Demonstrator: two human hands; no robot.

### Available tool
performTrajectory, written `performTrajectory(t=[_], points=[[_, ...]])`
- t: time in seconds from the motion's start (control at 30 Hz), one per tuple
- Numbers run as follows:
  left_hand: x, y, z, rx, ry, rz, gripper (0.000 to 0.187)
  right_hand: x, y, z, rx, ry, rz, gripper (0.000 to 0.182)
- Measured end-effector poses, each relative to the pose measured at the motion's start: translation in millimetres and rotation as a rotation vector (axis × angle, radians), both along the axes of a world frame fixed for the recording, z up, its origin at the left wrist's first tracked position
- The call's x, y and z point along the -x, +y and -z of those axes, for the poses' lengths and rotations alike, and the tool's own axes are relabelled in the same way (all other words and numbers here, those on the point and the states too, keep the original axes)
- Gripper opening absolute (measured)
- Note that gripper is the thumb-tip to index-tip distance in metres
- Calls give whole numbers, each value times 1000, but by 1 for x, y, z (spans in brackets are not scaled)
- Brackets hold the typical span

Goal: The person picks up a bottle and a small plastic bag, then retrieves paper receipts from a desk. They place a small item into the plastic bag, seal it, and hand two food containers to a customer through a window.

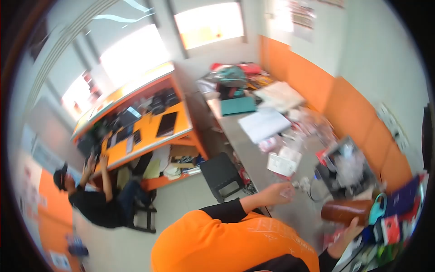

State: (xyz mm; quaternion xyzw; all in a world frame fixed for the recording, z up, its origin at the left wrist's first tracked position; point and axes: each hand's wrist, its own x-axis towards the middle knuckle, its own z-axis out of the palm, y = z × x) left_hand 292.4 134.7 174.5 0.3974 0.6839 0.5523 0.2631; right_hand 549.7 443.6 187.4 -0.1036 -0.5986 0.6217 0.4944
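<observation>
My left hand point(274, 195) is over the grey table edge, its fingers curled together around a small clear, pale thing that I cannot make out. Just past it on the tabletop lie a white paper card point(282, 164) and some small white bits. Close beside a brown bottle point(346, 211) with a teal loop at its top is my right hand point(346, 235), palm turned up and fingers apart, the fingertips right at the bottle's side. Motion blurs both hands a little.
A grey tray point(348, 170) full of clear plastic stands by the orange wall. Farther along the table point(235, 129) are white papers point(263, 124), a teal box point(238, 106) and bags. A black stool point(222, 176) stands left of it. A seated person point(102, 206) works at an orange-topped bench point(174, 118).
</observation>
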Motion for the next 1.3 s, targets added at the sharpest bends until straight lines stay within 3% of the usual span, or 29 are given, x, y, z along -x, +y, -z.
performTrajectory(t=[0.03, 0.07, 0.13, 0.2, 0.27, 0.3, 0.33, 0.4, 0.43, 0.47, 0.53, 0.67, 0.77, 0.97, 1.2, 1.27, 1.3], points=[[-1, -5, -12, -8, -15, -23, 30, 9, -23, -17, -97, -70, 142, 93], [-2, -12, -20, -15, -28, -28, 30, 10, -27, -19, 16, -75, 143, 85], [-3, -30, -22, -47, 25, -132, 30, 22, -35, -37, 577, 134, 139, 71], [-8, -49, -15, -31, 31, -208, 29, 25, -25, 9, 453, -67, 70, 74], [-17, -72, -8, 17, -12, -262, 30, 19, 17, 77, -143, -353, -13, 79], [-23, -85, -10, 33, -23, -283, 29, 29, -7, 55, -53, -285, -101, 86], [-28, -98, -14, 46, -32, -306, 29, 42, -30, 30, 262, -260, -38, 80], [-41, -115, -1, 24, -77, -380, 29, 48, -2, 53, 435, -264, -82, 108], [-46, -135, 16, 5, -90, -447, 30, 52, -16, 61, -124, -602, 45, 97], [-48, -147, 25, -14, -108, -478, 31, 57, -52, 29, -161, -840, 61, 98], [-55, -169, 9, 114, -60, -494, 29, 73, -70, 40, -251, -756, 186, 98], [-49, -199, 10, 77, -51, -567, 29, 81, -70, 64, -482, -604, 494, 98], [-37, -212, 11, 65, -86, -577, 28, 89, -54, 124, -569, -416, 504, 89], [-15, -286, 22, 40, -13, -559, 29, 123, -123, 135, -593, -443, 620, 75], [-24, -470, 80, 78, -204, -769, 30, 201, -232, 165, -363, -311, 505, 48], [-25, -519, 109, 58, -197, -846, 27, 228, -256, 202, -291, -322, 563, 40], [-25, -540, 118, 39, -260, -873, 26, 246, -270, 231, -114, -258, 439, 37]])
